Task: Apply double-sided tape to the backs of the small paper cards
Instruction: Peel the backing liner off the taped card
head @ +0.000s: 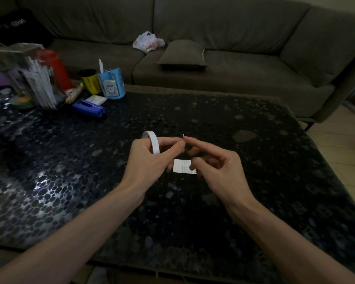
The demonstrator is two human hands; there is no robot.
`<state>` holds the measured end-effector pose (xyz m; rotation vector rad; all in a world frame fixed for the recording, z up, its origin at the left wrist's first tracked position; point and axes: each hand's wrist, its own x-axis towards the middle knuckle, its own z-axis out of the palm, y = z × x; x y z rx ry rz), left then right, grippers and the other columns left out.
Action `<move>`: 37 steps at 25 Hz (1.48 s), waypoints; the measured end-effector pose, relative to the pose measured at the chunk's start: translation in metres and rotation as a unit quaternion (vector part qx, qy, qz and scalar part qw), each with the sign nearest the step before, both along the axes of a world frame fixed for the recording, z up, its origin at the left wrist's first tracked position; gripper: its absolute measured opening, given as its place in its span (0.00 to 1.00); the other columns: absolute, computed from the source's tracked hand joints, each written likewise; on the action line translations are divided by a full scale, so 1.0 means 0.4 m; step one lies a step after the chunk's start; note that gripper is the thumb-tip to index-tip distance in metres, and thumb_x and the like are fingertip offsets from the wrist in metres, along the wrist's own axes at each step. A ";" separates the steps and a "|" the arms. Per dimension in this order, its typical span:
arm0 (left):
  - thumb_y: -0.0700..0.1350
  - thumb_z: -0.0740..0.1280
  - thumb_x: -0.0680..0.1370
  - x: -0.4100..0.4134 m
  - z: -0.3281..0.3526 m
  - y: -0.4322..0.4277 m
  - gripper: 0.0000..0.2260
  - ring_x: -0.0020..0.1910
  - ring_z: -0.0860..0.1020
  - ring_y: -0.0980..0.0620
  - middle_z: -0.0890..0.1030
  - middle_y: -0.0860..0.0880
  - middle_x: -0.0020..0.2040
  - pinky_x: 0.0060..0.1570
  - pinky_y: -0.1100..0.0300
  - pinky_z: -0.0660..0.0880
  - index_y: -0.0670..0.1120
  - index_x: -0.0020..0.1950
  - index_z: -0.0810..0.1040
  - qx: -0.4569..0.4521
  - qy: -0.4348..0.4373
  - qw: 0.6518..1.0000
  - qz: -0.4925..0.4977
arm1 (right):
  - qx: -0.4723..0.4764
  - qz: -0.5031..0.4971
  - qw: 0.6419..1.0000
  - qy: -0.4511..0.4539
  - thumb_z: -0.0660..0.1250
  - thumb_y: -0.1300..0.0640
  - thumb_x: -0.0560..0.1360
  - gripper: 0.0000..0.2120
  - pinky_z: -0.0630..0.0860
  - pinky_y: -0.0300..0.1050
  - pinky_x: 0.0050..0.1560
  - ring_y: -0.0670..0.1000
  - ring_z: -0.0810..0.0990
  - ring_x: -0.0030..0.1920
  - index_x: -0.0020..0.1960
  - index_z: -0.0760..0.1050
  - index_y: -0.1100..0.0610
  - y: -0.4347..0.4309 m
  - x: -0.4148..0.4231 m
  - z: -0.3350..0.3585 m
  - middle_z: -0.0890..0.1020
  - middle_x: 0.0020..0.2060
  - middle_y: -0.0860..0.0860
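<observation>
The tape [151, 141] roll was gripped in the left hand [150, 160], with the fingers curled round it, above the dark surface [70, 160]. A small white tape end [183, 136] was pinched at the left fingertips and was touched by the first finger of the right hand [217, 167]. The card [181, 166] was seen just below, between the two hands. Its right edge looked to be pinched by the curled lower fingers of the right hand. Whether the card rested on the surface could not be told.

The step in hand was judged to be the pulling out of a short strip. To be done well, the end had to be nipped firmly, so that it would not slip back onto the roll. The strip was best drawn out straight and kept no longer than the card. The sticky side was best kept off the skin. Small print was seen on the card's upper side, so the back had to be found first, and the card held flat and steady
</observation>
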<state>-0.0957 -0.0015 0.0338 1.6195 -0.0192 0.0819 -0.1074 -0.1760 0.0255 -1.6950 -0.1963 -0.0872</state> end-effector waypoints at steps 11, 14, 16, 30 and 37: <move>0.49 0.76 0.77 -0.001 0.001 0.004 0.04 0.29 0.77 0.57 0.85 0.41 0.37 0.34 0.68 0.74 0.54 0.50 0.89 0.017 -0.019 1.000 -0.005 | 0.005 0.001 1.000 -0.001 0.70 0.68 0.78 0.24 0.78 0.33 0.43 0.44 0.84 0.42 0.62 0.85 0.41 0.000 0.004 -0.002 0.85 0.48 0.46; 0.47 0.75 0.77 0.001 0.001 0.004 0.03 0.29 0.77 0.57 0.84 0.43 0.35 0.33 0.68 0.74 0.53 0.50 0.89 0.024 -0.018 1.000 0.003 | 0.004 0.004 1.000 -0.002 0.69 0.68 0.78 0.24 0.77 0.33 0.42 0.43 0.84 0.42 0.62 0.85 0.41 0.000 0.005 -0.005 0.85 0.48 0.46; 0.46 0.75 0.78 0.001 0.002 0.003 0.03 0.29 0.77 0.57 0.84 0.43 0.35 0.33 0.68 0.74 0.52 0.50 0.89 0.027 -0.017 0.999 0.005 | 0.001 0.004 1.000 -0.003 0.69 0.68 0.78 0.25 0.77 0.33 0.42 0.43 0.84 0.42 0.61 0.85 0.40 -0.001 0.007 -0.006 0.85 0.48 0.45; 0.45 0.75 0.78 -0.006 0.011 0.000 0.04 0.29 0.77 0.57 0.85 0.42 0.35 0.34 0.68 0.75 0.52 0.49 0.89 0.027 -0.021 0.999 0.005 | -0.002 0.007 1.000 -0.005 0.69 0.69 0.77 0.25 0.77 0.34 0.40 0.44 0.83 0.41 0.62 0.85 0.40 -0.002 0.011 -0.011 0.85 0.47 0.45; 0.45 0.75 0.78 -0.001 0.005 0.001 0.04 0.29 0.77 0.57 0.83 0.45 0.32 0.33 0.68 0.74 0.52 0.50 0.89 0.036 -0.020 0.999 0.010 | 0.002 0.009 1.000 -0.004 0.68 0.69 0.77 0.25 0.77 0.33 0.41 0.44 0.83 0.41 0.62 0.85 0.41 -0.003 0.009 -0.008 0.85 0.46 0.46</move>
